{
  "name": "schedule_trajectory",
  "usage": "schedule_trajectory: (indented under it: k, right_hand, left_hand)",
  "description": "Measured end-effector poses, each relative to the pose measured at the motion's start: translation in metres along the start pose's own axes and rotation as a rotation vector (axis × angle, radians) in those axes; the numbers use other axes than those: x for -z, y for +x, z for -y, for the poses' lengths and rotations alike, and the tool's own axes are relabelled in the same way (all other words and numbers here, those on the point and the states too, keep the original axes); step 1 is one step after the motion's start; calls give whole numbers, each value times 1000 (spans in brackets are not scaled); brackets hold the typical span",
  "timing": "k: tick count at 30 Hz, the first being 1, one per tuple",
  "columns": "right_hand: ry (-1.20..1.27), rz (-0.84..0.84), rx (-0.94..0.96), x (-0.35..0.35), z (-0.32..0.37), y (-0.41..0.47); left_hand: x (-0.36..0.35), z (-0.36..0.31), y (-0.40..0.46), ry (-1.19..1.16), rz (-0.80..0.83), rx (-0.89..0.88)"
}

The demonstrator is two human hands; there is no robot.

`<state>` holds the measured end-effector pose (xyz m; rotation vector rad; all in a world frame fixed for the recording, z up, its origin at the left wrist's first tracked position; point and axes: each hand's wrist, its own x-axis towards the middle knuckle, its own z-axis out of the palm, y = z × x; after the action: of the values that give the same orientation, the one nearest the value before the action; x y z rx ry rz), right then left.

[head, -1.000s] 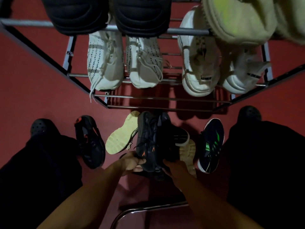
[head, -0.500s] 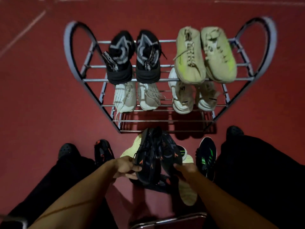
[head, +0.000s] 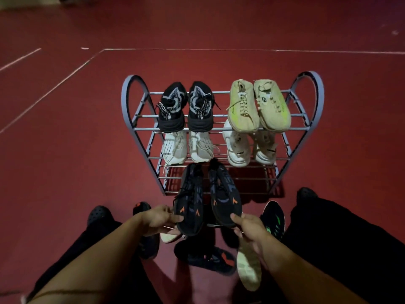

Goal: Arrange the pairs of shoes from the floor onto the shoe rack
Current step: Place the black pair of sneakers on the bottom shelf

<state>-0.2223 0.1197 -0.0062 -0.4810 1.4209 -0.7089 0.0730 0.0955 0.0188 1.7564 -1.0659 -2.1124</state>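
While left hand (head: 158, 218) grips left sneaker (head: 190, 200) heel, right hand (head: 247, 224) grips right sneaker (head: 224, 195) heel.

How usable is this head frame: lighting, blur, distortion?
Head view: dim and reddish; the dark shoes in the hands lose detail, though their orange marks read. The shoe rack is sharp and casts barred shadows on the floor. Shoes on the floor near the bottom edge look soft. Wide-angle bowing bends the floor lines.
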Motion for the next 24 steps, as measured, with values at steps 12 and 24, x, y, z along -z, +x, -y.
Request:
schedule_trajectory:
  k: [12, 24]
  right_hand:
    - [5, -17, 32, -44, 26, 102]
    - [111, -38, 7, -94, 53, 212]
  left_hand:
    - [29, -9, 85, -233, -262, -149]
    - [86, -29, 185, -316, -476, -271]
